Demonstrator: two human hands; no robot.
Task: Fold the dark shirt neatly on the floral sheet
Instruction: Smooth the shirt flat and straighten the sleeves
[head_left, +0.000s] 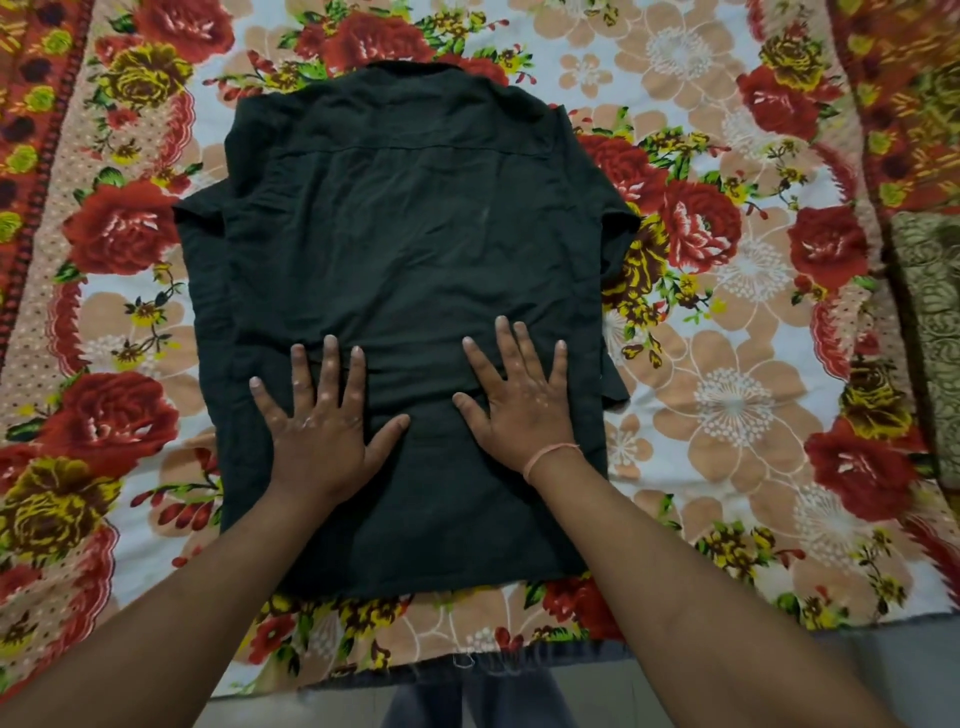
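Note:
The dark shirt (405, 234) lies back-up and spread out on the floral sheet (727, 338), collar at the far end, hem toward me. Its short sleeves appear tucked in along both sides. My left hand (322, 415) rests flat on the lower middle of the shirt, palm down, fingers spread. My right hand (519, 395) lies flat beside it on the shirt, fingers apart, with a thin pink thread around the wrist. Neither hand grips any cloth.
The sheet's red and orange border (31, 156) runs along the left, and another runs along the right. A patterned olive cloth (930, 322) lies at the right edge. Grey floor (883, 670) shows past the sheet's near edge.

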